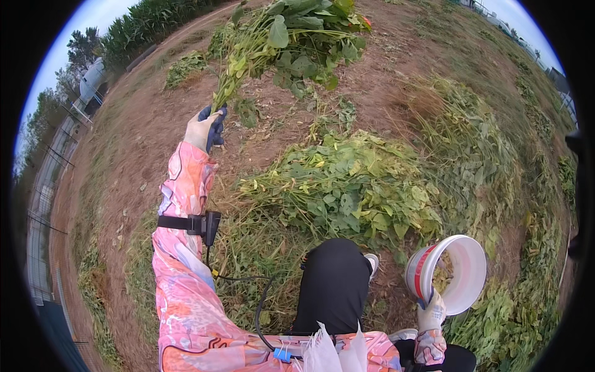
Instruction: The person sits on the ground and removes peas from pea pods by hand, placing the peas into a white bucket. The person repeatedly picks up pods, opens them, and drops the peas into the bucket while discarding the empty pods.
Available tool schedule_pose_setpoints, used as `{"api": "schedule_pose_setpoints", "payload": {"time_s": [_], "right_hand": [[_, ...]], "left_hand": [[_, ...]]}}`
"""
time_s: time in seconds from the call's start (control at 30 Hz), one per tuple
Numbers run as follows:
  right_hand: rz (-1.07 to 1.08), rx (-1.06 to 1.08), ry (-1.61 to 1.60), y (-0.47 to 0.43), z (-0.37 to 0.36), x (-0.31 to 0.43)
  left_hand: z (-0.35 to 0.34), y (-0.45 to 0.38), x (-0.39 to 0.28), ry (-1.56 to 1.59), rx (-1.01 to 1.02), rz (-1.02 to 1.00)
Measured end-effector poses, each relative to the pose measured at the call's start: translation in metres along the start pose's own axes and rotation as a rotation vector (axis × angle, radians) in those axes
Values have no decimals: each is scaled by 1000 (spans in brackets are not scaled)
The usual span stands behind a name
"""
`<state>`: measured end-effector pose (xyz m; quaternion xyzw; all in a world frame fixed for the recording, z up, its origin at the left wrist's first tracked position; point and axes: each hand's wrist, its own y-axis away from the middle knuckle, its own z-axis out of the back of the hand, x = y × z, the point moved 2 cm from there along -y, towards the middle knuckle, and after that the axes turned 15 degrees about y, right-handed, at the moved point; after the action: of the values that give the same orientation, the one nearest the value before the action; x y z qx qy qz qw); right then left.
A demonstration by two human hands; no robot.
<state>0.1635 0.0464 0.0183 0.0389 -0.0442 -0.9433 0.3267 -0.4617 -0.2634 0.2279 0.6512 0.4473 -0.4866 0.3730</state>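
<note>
My left hand [207, 125], in a white and dark blue work glove, grips the stem ends of a bundle of leafy bean plants [288, 46]. The arm is stretched far forward, and the bundle's leaves and green pods fan out to the right above the soil. My right hand [431, 310], gloved in white and blue, grasps the rim of a white plastic bucket [467, 279] with a red band. The bucket tilts towards me beside my knee, and a small amount of yellowish-green pods [443, 274] lies inside it. My right fingers are partly hidden by the rim.
A heap of cut bean plants [353, 186] lies on the ground before my bent knee [332, 283]. More cut plants [479, 153] form a row at the right. A black cable [260, 297] hangs from my left forearm. A wire fence [44, 223] runs along the left.
</note>
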Motion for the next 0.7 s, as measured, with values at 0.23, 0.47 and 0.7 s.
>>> {"api": "schedule_pose_setpoints", "payload": {"time_s": [0.23, 0.47, 0.7], "right_hand": [[-29, 0, 26, -3, 0, -1], [-30, 47, 52, -7, 0, 1], [-33, -21, 30, -3, 10, 4]], "left_hand": [[-56, 12, -17, 135, 131, 81], [-158, 9, 17, 596, 342, 288], [-292, 62, 103, 1101, 601, 582]]}}
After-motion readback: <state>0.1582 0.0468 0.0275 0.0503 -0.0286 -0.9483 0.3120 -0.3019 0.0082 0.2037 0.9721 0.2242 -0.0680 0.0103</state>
